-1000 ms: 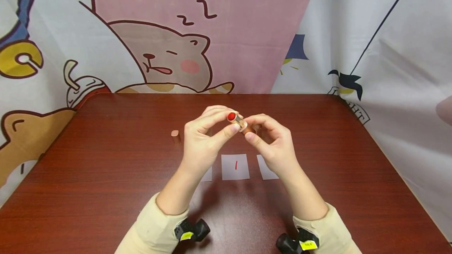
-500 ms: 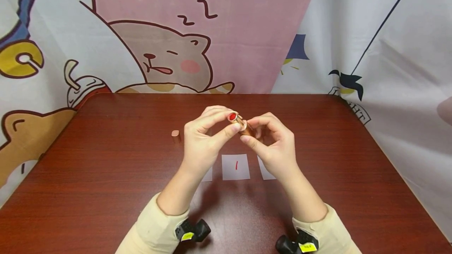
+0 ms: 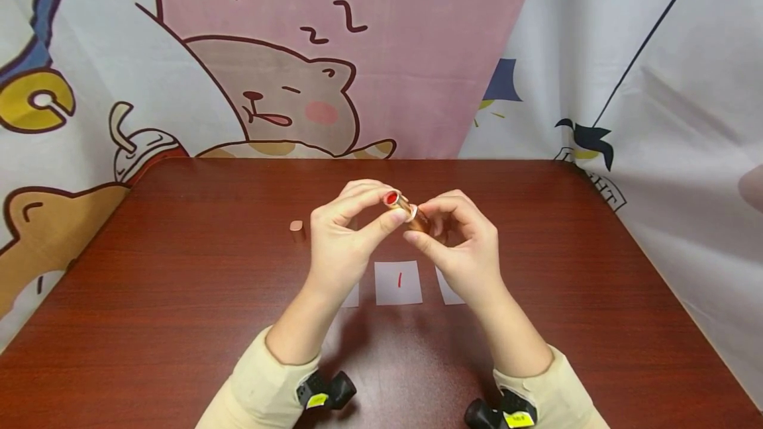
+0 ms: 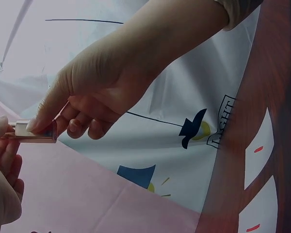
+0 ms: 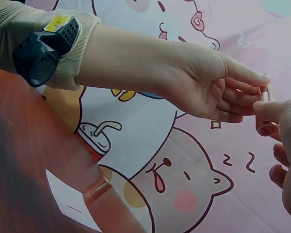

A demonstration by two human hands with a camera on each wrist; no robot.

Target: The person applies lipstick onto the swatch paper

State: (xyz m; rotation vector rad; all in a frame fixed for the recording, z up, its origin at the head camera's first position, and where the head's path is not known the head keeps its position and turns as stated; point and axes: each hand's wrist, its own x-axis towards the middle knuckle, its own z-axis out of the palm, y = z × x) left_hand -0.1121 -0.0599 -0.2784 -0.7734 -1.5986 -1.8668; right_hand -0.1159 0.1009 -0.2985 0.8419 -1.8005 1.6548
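Both hands hold a lipstick in a gold and copper tube above the table, tilted with its red end toward the upper left. My left hand pinches the gold upper tube between thumb and fingers. At the copper base, my right hand grips with thumb and forefinger; this base shows a squared, shiny end in the left wrist view. The red tip sits low in the tube's mouth. A copper lipstick cap stands upright on the table, left of my left hand.
Beneath the hands, a white paper square with a red stroke lies on the dark red-brown table. Another paper shows partly behind the left wrist, a third behind the right hand. A cartoon-printed curtain hangs behind the table.
The red lipstick has sunk down into its gold tube. My right fingers have shifted slightly round the base, while the left hand has stayed in place.
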